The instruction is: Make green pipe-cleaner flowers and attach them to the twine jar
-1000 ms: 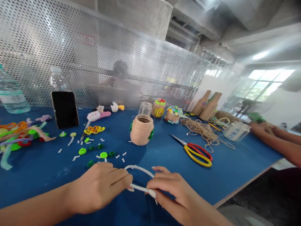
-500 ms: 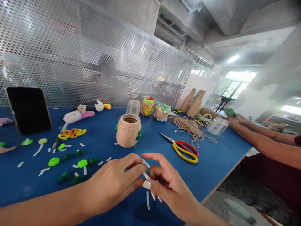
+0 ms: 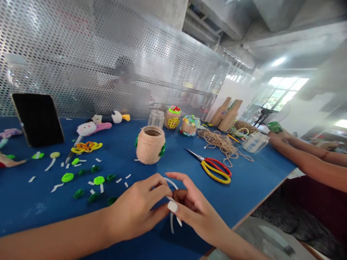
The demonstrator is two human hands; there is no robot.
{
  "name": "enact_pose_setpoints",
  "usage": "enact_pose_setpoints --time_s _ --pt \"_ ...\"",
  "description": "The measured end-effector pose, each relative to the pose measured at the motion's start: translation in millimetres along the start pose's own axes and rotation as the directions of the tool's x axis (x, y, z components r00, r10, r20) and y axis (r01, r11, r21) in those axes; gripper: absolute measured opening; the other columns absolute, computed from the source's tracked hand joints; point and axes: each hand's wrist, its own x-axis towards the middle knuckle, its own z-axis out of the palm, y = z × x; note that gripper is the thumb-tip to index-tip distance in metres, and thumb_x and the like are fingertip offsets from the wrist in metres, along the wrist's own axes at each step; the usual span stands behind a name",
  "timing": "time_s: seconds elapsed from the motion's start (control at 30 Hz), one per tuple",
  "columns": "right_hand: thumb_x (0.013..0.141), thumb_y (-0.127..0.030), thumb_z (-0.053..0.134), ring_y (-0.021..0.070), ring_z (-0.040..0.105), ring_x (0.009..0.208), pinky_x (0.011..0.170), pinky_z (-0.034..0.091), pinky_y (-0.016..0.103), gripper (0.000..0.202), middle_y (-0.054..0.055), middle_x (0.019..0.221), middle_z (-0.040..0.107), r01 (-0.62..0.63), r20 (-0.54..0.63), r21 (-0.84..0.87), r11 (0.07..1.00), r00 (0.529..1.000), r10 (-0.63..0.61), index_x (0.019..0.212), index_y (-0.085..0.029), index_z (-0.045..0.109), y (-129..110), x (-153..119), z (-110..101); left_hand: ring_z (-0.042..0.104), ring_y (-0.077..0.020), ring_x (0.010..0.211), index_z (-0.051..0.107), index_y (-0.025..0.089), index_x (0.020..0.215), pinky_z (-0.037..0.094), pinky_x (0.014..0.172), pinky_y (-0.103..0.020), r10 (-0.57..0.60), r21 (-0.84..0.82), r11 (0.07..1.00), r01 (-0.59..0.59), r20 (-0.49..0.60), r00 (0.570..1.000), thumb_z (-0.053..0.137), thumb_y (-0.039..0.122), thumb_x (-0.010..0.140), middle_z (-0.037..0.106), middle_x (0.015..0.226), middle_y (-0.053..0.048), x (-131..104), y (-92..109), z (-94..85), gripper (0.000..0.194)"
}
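Observation:
Both hands are together at the front of the blue table. My left hand (image 3: 142, 202) is closed, its thumb and fingertips pinched on a narrow white tape strip (image 3: 172, 184). On the right side of the same strip, my right hand (image 3: 193, 202) grips it between thumb and curled fingers, with the index finger stretched out. The strip arcs above the fingers, and loose ends hang below. Just beyond the hands stands a twine-wrapped jar (image 3: 150, 148) with green fuzzy pieces on its sides. Scissors (image 3: 217, 171) with red and yellow handles lie to the right.
Green fuzzy coils (image 3: 67, 177) and white scraps are scattered at left, near a yellow-orange flower (image 3: 86, 147) and a propped phone (image 3: 38, 119). Behind are decorated jars (image 3: 189, 125), twine (image 3: 219, 142) and a glass jar (image 3: 255, 142). A co-worker's arms (image 3: 306, 155) reach in from the right.
The view has shifted slightly, so the table items sit a little higher and further right. Both hands keep their pinch on the strip, whose upper arc now shows more.

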Motion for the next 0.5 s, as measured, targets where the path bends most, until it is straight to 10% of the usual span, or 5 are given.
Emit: enact_pose_setpoints --time_s 0.27,0.5 --pt "0.090 -0.040 0.055 0.0105 0.048 0.070 0.062 0.038 0.024 0.052 -0.002 0.085 0.055 0.039 -0.035 -0.014 0.999 0.999 -0.039 0.132 -0.031 0.026 5 -3 9 0.057 -0.0172 0.102 0.059 0.019 0.086 0.055 0.075 -0.024 -0.182 -0.178 0.973 0.147 -0.198 0.963 0.048 0.005 0.077 0.054 0.097 -0.006 -6 17 10.7 0.020" --pt "0.091 -0.042 0.053 0.0089 0.045 0.062 0.055 0.037 0.021 0.046 -0.003 0.080 0.051 0.036 -0.084 -0.005 0.999 0.996 -0.036 0.130 -0.032 0.031 10 -4 6 0.064 -0.0079 0.071 0.066 0.019 0.083 0.057 0.058 -0.017 -0.442 -0.430 0.830 0.356 -0.117 0.889 0.053 0.014 0.081 0.049 0.103 -0.005 -3 20 10.9 0.014"
